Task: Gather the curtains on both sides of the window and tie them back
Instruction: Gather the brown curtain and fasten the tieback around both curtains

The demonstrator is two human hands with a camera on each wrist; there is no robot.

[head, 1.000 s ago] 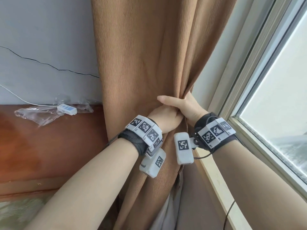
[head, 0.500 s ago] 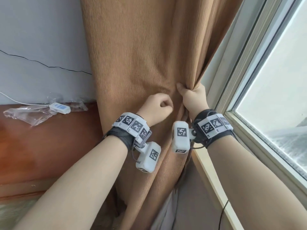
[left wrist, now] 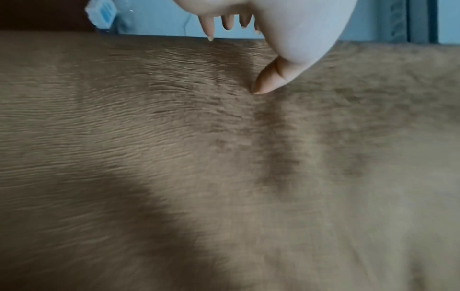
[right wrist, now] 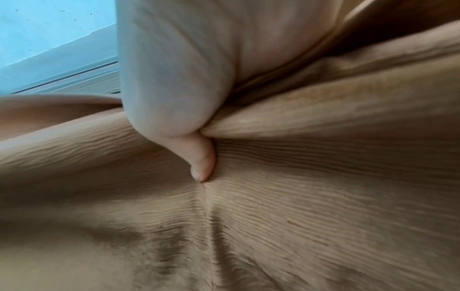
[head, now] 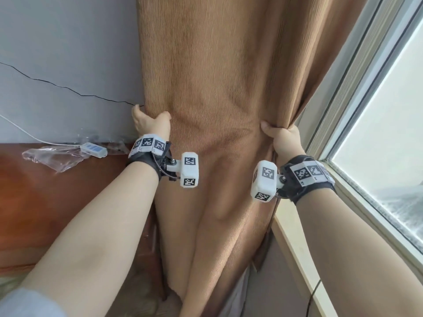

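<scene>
Since half a second ago the left hand [head: 151, 121] has swung out from the middle of the brown curtain [head: 219, 110] to its wall-side edge, so the two hands, then close together, now stand well apart with the cloth spread between them. Farthest left in the head view, a wooden ledge [head: 45, 191] runs below a grey wall [head: 68, 42] marked by a thin dark crack [head: 57, 85]; on the ledge lie a crumpled clear plastic bag [head: 52, 156] and a small white and blue controller [head: 93, 150] on a white cable [head: 27, 135]. Next comes the left hand, whose thumb lies on the front of the curtain while the fingers reach round the edge toward the wall; the left wrist view shows the thumb tip [left wrist: 266, 82] touching the fabric and the fingers [left wrist: 208, 27] held fairly straight past the edge, not yet clamped. The curtain hangs in the centre, from the top of the frame down past both forearms, creased in slanting folds between the hands. On its window-side edge the right hand [head: 283, 137] grips a bunched fold, thumb in front and fingers wrapped behind; the right wrist view shows the thumb [right wrist: 199, 157] pressed into gathered pleats. Rightmost stand the pale window frame [head: 357, 110] and its sill [head: 297, 248], just beside the right wrist.
</scene>
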